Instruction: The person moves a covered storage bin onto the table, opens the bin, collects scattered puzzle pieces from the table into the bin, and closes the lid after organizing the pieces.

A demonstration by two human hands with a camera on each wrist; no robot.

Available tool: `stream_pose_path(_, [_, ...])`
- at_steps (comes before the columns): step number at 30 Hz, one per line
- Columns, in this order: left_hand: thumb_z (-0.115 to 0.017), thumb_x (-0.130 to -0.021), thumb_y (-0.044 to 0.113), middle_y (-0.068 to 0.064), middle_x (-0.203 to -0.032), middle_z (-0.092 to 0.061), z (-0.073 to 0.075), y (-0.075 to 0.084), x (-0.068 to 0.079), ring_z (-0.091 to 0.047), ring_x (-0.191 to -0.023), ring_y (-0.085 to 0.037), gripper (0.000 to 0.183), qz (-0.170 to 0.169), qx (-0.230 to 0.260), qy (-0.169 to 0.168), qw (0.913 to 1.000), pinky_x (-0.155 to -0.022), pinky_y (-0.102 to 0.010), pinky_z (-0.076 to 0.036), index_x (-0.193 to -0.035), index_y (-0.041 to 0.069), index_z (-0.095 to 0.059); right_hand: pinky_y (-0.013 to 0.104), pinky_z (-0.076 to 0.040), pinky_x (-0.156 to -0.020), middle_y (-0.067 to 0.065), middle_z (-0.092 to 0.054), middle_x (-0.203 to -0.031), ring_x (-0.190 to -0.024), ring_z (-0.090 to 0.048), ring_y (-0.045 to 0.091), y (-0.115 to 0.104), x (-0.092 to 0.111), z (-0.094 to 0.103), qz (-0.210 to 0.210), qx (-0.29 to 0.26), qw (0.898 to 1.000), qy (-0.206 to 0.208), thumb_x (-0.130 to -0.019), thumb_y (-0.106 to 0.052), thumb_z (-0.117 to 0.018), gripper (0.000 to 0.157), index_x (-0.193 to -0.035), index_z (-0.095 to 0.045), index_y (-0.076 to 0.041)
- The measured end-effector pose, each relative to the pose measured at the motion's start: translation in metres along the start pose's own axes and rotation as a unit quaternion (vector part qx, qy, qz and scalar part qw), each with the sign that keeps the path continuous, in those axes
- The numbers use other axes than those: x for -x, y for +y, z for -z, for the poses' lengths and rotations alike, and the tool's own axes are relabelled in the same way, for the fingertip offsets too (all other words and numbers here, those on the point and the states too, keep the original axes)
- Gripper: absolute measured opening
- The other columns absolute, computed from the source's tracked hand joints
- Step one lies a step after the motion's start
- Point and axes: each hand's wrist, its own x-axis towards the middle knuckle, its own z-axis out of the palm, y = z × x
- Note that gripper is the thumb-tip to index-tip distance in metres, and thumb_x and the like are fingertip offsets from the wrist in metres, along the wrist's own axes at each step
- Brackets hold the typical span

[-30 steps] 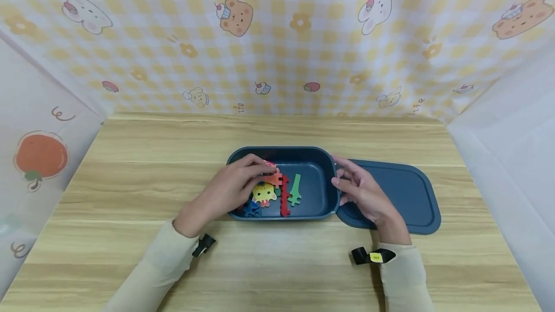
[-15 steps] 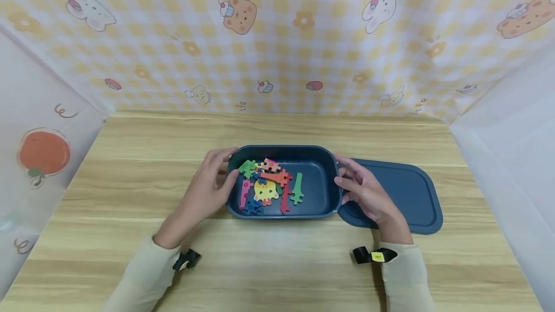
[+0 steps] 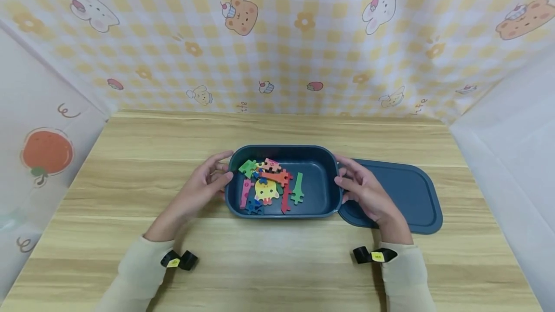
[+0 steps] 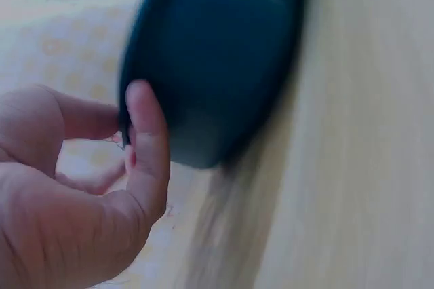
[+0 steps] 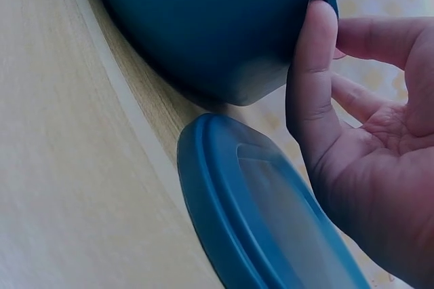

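Note:
A dark blue rectangular box (image 3: 318, 189) sits without its lid in the middle of the head view. Colourful puzzle pieces lie mostly in its left half: a yellow animal-face piece (image 3: 266, 190), an orange piece (image 3: 274, 176), a red piece (image 3: 285, 200) and a green piece (image 3: 297, 189) among several others. My left hand (image 3: 204, 182) holds the box's left end; in the left wrist view its thumb (image 4: 149, 133) lies against the wall near the rim. On the opposite end, my right hand (image 3: 366, 191) grips the rim between thumb (image 5: 313, 72) and fingers.
The matching blue lid (image 3: 403, 196) lies flat on the wooden table (image 3: 277, 264), right of the box and partly beneath my right hand. A yellow checked cloth (image 3: 277, 52) hangs behind the table. White sheets stand at both sides.
My left hand has left the puzzle pieces inside the box and moved left to its outer end, where it now holds the rim. The right hand has stayed at the right end.

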Motion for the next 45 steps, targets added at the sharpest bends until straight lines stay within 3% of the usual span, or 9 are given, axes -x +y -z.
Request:
stream_pose_path(5, [-0.057,-0.110,0.019,-0.024,-0.147,-0.050,0.005,-0.001,0.000,-0.066,-0.098,-0.012,0.062,0.036,0.076,-0.027,0.9961,-0.073,-0.027,-0.062,-0.165,0.009,-0.030,0.023,-0.061,-0.063,-0.005,-0.061,-0.106,-0.075,-0.065,0.005,0.000,-0.001,-0.001,-0.011,0.017,1.000,0.008,-0.107,-0.008,-0.059,0.065,-0.165,-0.030,-0.004])
stream_pose_path(12, [-0.058,-0.110,0.020,-0.025,-0.150,-0.049,0.006,-0.003,0.002,-0.066,-0.102,-0.013,0.063,0.045,0.079,-0.032,0.9953,-0.073,-0.028,-0.062,-0.165,0.009,-0.031,0.028,-0.064,-0.072,-0.005,-0.061,-0.109,-0.087,-0.063,0.007,0.000,0.003,0.003,-0.030,0.067,0.997,0.018,-0.108,-0.017,-0.060,0.063,-0.165,-0.033,-0.009])
stream_pose_path(19, [-0.057,-0.110,0.019,-0.023,-0.147,-0.051,0.007,-0.002,0.002,-0.067,-0.102,-0.014,0.062,0.042,0.082,-0.034,0.9952,-0.074,-0.028,-0.062,-0.165,0.009,-0.030,0.031,-0.066,-0.078,0.003,-0.064,-0.115,-0.094,-0.065,0.012,-0.004,0.017,0.016,-0.051,0.139,0.985,0.084,-0.109,-0.025,-0.061,0.058,-0.162,-0.041,-0.011])
stream_pose_path(26, [-0.056,-0.110,0.019,-0.019,-0.144,-0.052,0.009,-0.001,0.002,-0.066,-0.103,-0.014,0.061,0.040,0.080,-0.040,0.9952,-0.075,-0.028,-0.062,-0.165,0.010,-0.030,0.026,-0.065,-0.075,0.009,-0.067,-0.113,-0.095,-0.066,0.006,-0.007,0.034,0.025,-0.013,0.292,0.941,0.169,-0.107,-0.023,-0.064,0.039,-0.143,-0.063,-0.006])
stream_pose_path(34, [-0.056,-0.111,0.018,-0.018,-0.143,-0.053,0.011,-0.004,0.002,-0.067,-0.103,-0.014,0.061,0.032,0.082,-0.041,0.9953,-0.075,-0.028,-0.062,-0.165,0.009,-0.030,0.017,-0.052,-0.070,0.002,-0.070,-0.110,-0.091,-0.059,0.000,-0.006,0.047,0.037,-0.007,0.361,0.911,0.197,-0.105,-0.025,-0.067,0.037,-0.138,-0.068,-0.008])
stream_pose_path(38, [-0.056,-0.110,0.018,-0.019,-0.143,-0.052,0.008,-0.004,-0.001,-0.067,-0.102,-0.014,0.061,0.031,0.084,-0.046,0.9950,-0.076,-0.029,-0.063,-0.165,0.010,-0.030,0.011,-0.045,-0.071,0.010,-0.071,-0.111,-0.088,-0.054,-0.006,-0.003,0.058,0.048,-0.009,0.408,0.880,0.244,-0.104,-0.022,-0.068,0.035,-0.135,-0.070,-0.004])
stream_pose_path(41, [-0.056,-0.110,0.017,-0.018,-0.141,-0.053,0.007,-0.003,-0.002,-0.067,-0.102,-0.014,0.061,0.030,0.085,-0.048,0.9947,-0.076,-0.029,-0.062,-0.165,0.011,-0.030,0.010,-0.042,-0.068,0.014,-0.071,-0.109,-0.082,-0.051,-0.008,-0.001,0.064,0.054,-0.030,0.435,0.849,0.300,-0.101,-0.018,-0.071,0.034,-0.130,-0.071,-0.001])
stream_pose_path(43, [-0.056,-0.110,0.017,-0.017,-0.140,-0.053,0.007,-0.003,-0.002,-0.067,-0.102,-0.014,0.061,0.031,0.085,-0.049,0.9947,-0.076,-0.029,-0.062,-0.165,0.010,-0.030,0.012,-0.041,-0.068,0.018,-0.072,-0.109,-0.083,-0.055,0.000,0.000,0.068,0.058,-0.052,0.450,0.827,0.334,-0.099,-0.016,-0.072,0.034,-0.129,-0.072,0.001])
stream_pose_path(45, [-0.056,-0.110,0.017,-0.017,-0.139,-0.053,0.007,-0.002,-0.002,-0.066,-0.102,-0.014,0.062,0.030,0.083,-0.050,0.9948,-0.076,-0.029,-0.062,-0.165,0.010,-0.029,0.020,-0.044,-0.073,0.025,-0.071,-0.114,-0.089,-0.062,0.015,0.002,0.070,0.062,-0.076,0.458,0.812,0.353,-0.099,-0.016,-0.071,0.037,-0.130,-0.070,0.004])
